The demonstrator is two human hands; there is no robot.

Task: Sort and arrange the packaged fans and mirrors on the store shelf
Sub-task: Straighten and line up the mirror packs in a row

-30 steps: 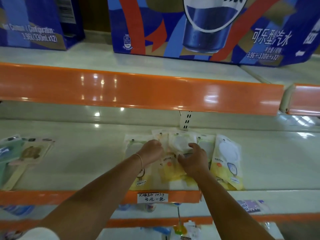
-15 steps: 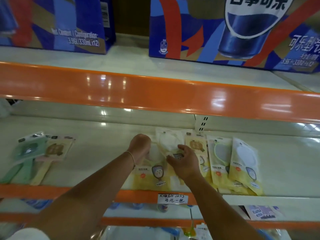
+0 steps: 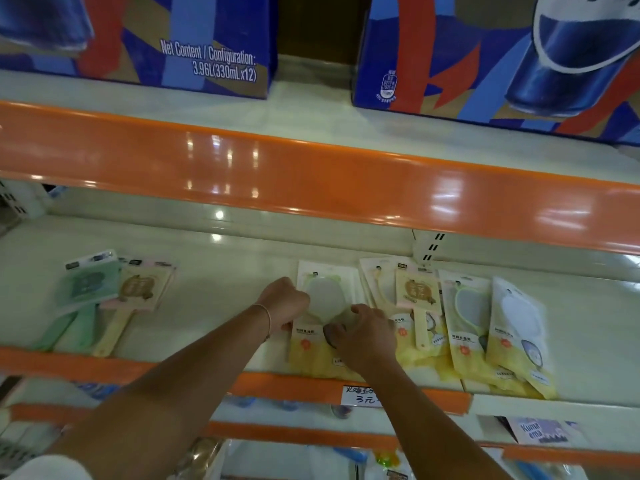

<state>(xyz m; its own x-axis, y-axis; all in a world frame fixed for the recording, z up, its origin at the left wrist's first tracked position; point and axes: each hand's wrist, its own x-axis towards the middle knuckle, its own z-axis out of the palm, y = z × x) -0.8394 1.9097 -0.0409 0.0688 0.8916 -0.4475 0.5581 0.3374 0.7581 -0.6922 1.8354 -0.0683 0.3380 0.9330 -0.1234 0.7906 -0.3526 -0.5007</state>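
A packaged mirror in a clear and yellow bag lies flat on the cream shelf. My left hand grips its left edge with curled fingers. My right hand holds its lower right part, fingers curled over the bag. To the right lie a packaged brown fan on other packs, a green-rimmed mirror pack and a white mirror pack. At the left of the shelf lie a green fan pack and a brown fan pack.
An orange rail of the upper shelf overhangs the working shelf. Blue drink cartons stand above. A handwritten price tag sits on the front orange lip. Lower shelves with other goods show below.
The view shifted left, so the packs sit further right in frame. Both hands slid the mirror pack leftward, away from the pile, and now hold it by its sides.
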